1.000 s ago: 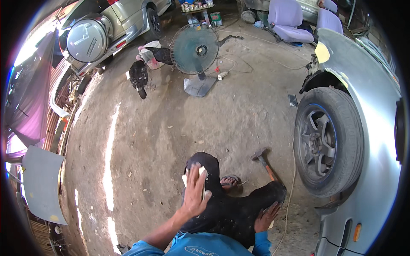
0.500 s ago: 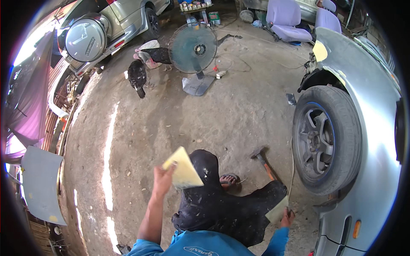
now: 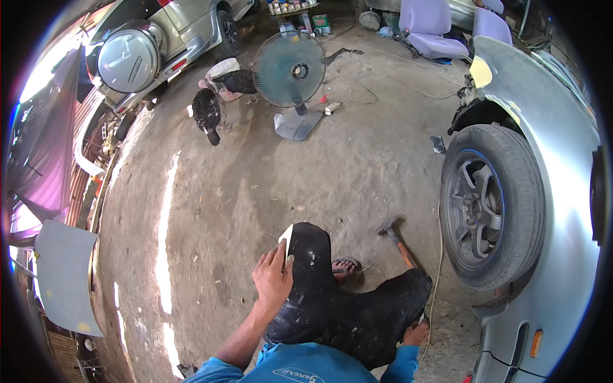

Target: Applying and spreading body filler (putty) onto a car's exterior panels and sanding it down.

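Observation:
My left hand (image 3: 273,274) has its fingers bent over a pale yellow flat sheet (image 3: 286,235), held edge-on along my left knee (image 3: 310,246) in black trousers. Low at the right, beside my right leg (image 3: 389,303), my right hand (image 3: 415,332) is closed, with a small pale edge above it; what it holds is mostly hidden. A hammer with an orange handle (image 3: 401,252) lies on the floor by my right knee. My sandalled foot (image 3: 345,267) shows between the legs.
A silver car's wheel (image 3: 485,204) and fender stand close right, a cord alongside. Ahead are a standing fan (image 3: 281,67), two dark birds (image 3: 206,112), loose lilac seats (image 3: 424,29) and another vehicle (image 3: 179,35). A grey panel (image 3: 67,274) leans at left.
Half a second ago both sheets showed their faces, lifted out from my legs. Now the left one is turned edge-on against the knee and the right one has dropped mostly out of sight.

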`<state>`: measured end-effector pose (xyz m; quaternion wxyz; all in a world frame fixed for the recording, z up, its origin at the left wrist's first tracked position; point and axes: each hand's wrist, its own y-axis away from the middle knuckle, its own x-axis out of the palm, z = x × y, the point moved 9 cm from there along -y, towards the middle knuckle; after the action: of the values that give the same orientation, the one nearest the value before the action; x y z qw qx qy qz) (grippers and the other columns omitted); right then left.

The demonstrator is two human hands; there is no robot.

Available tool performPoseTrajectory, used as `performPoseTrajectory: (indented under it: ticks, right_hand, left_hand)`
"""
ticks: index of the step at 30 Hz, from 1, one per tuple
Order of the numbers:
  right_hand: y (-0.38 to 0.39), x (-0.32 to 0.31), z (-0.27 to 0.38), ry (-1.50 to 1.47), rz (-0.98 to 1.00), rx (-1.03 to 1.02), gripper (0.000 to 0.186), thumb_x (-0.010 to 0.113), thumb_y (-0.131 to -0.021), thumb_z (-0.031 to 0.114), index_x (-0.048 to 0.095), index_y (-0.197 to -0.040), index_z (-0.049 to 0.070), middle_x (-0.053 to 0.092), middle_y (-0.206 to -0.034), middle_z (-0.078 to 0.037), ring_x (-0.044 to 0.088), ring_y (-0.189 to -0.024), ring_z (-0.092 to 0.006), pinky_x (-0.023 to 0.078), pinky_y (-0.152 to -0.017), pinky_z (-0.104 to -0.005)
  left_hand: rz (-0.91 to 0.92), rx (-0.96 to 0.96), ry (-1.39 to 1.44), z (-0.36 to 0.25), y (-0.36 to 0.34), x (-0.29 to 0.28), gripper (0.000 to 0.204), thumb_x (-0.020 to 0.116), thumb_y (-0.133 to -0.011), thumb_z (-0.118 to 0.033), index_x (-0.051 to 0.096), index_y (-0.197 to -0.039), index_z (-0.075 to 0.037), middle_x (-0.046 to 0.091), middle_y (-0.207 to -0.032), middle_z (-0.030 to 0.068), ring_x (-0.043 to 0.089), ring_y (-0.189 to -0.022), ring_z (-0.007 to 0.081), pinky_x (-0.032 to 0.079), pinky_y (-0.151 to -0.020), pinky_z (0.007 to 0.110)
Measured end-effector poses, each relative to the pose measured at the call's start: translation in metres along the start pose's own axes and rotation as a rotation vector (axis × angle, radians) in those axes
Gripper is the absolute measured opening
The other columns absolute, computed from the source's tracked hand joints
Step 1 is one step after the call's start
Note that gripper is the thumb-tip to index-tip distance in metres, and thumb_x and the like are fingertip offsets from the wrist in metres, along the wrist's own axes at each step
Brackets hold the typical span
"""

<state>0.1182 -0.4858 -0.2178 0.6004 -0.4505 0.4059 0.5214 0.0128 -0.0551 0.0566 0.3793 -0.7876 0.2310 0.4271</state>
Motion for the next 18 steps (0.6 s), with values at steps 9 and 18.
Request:
performPoseTrajectory:
  ticks: [9, 18]
  right_hand:
    - [-0.037, -0.075, 0.057, -0.859, 0.499, 0.1, 0.027, 0.064, -0.091, 0.024, 0.061, -0.092, -0.003, 0.062, -0.09, -0.019, 0.06, -0.082, -0.0246, 0.046, -0.071, -0.0366]
    - [-0.013, 0.065, -0.151, -0.882, 0.045, 0.576, 0.044, 0.065, -0.09, 0.035, 0.062, -0.1, -0.007, 0.067, -0.095, -0.019, 0.064, -0.087, -0.0256, 0.049, -0.073, -0.0398]
  left_hand:
    - [-0.098, -0.3, 0.51, 0.033, 0.009, -0.05, 0.015, 0.059, -0.089, -0.009, 0.065, -0.09, 0.004, 0.063, -0.074, 0.0086, 0.058, -0.064, 0.0188, 0.045, -0.059, 0.033]
    - [-0.266, -0.809, 0.818, 0.177, -0.004, 0.009, 0.026, 0.058, -0.095, -0.018, 0.065, -0.085, 0.005, 0.056, -0.064, -0.0008, 0.042, -0.055, 0.0072, 0.033, -0.046, 0.029]
